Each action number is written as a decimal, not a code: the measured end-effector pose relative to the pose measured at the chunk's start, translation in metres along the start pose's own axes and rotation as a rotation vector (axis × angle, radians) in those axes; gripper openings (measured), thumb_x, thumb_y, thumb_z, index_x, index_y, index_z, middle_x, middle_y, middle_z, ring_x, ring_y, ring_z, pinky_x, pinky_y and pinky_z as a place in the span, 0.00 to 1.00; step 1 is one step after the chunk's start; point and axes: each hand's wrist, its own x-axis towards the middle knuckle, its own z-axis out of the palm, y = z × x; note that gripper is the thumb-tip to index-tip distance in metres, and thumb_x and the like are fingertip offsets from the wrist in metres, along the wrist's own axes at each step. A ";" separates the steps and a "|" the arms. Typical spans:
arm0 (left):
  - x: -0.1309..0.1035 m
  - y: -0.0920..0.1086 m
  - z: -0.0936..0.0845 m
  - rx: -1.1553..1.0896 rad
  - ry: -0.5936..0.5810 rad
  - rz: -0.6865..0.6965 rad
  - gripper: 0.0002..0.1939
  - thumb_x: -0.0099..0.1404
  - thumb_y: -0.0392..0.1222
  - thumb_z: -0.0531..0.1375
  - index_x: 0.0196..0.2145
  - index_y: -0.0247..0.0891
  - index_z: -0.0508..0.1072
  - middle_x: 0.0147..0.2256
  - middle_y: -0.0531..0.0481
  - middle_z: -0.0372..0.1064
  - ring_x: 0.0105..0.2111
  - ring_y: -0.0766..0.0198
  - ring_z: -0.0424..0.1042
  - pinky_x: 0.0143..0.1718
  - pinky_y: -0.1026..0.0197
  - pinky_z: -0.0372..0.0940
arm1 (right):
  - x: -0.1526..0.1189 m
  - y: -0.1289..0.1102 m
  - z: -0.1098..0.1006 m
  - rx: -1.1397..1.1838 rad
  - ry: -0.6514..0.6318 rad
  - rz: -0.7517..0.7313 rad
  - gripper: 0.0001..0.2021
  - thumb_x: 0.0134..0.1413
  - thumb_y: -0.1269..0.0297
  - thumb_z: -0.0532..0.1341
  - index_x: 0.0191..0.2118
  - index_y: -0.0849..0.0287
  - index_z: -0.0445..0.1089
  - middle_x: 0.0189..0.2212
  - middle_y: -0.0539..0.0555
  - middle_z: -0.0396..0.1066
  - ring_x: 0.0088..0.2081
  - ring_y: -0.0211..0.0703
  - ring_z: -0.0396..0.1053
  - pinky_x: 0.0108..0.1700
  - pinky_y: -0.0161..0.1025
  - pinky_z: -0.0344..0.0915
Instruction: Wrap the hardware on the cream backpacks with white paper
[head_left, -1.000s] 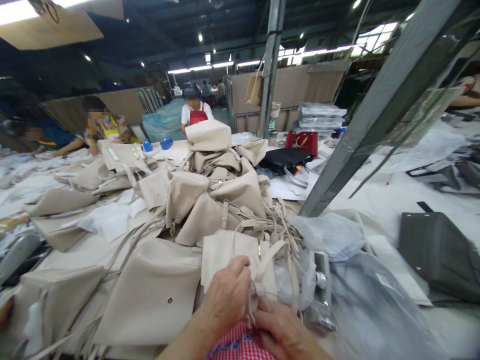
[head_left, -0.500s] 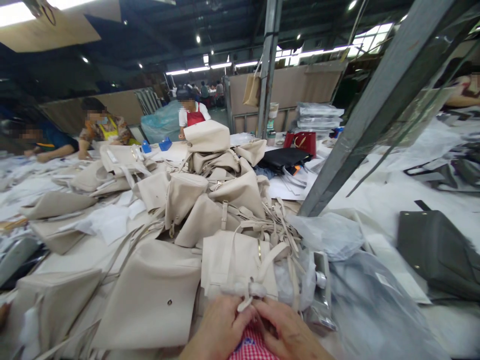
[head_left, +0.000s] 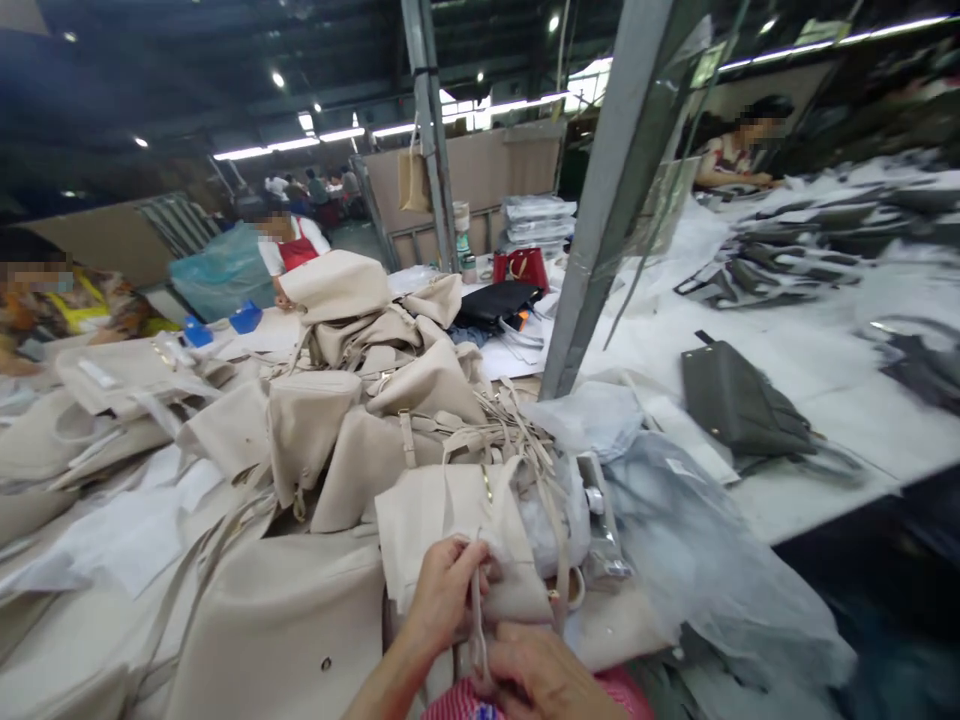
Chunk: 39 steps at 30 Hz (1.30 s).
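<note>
Though unreadable, label point(head_left: 677, 466) beyond pinched strap point(head_left: 477, 612)

The person wears a finely patterned red-and-white garment point(head_left: 448, 703) with a blue marking point(head_left: 487, 713), the forearms point(head_left: 397, 660), left hand point(head_left: 444, 592) and right hand point(head_left: 546, 668) bare.

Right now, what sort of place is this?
Probably a handbag factory or workshop: heaped beige bags, a red-aproned co-worker beyond them, and strip lights under a dark roof.
</note>
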 end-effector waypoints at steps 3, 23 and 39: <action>0.004 0.007 -0.012 -0.071 -0.023 0.002 0.22 0.54 0.63 0.57 0.26 0.39 0.65 0.16 0.59 0.60 0.15 0.70 0.58 0.18 0.67 0.54 | -0.007 -0.018 -0.004 0.047 0.092 0.135 0.11 0.44 0.79 0.60 0.26 0.56 0.74 0.29 0.49 0.73 0.34 0.39 0.71 0.36 0.32 0.60; -0.046 0.101 -0.065 -0.521 0.124 0.283 0.35 0.47 0.55 0.72 0.49 0.34 0.74 0.21 0.57 0.66 0.14 0.79 0.46 0.17 0.72 0.43 | 0.011 -0.006 -0.007 0.032 0.471 0.194 0.18 0.56 0.68 0.58 0.53 0.55 0.69 0.51 0.60 0.73 0.49 0.49 0.72 0.51 0.45 0.70; 0.024 0.082 -0.047 -0.415 0.119 0.317 0.28 0.55 0.56 0.67 0.49 0.37 0.75 0.27 0.56 0.65 0.17 0.76 0.48 0.12 0.74 0.45 | -0.069 0.064 -0.062 -0.060 0.686 0.658 0.17 0.58 0.58 0.53 0.39 0.57 0.78 0.38 0.58 0.80 0.40 0.51 0.76 0.47 0.44 0.70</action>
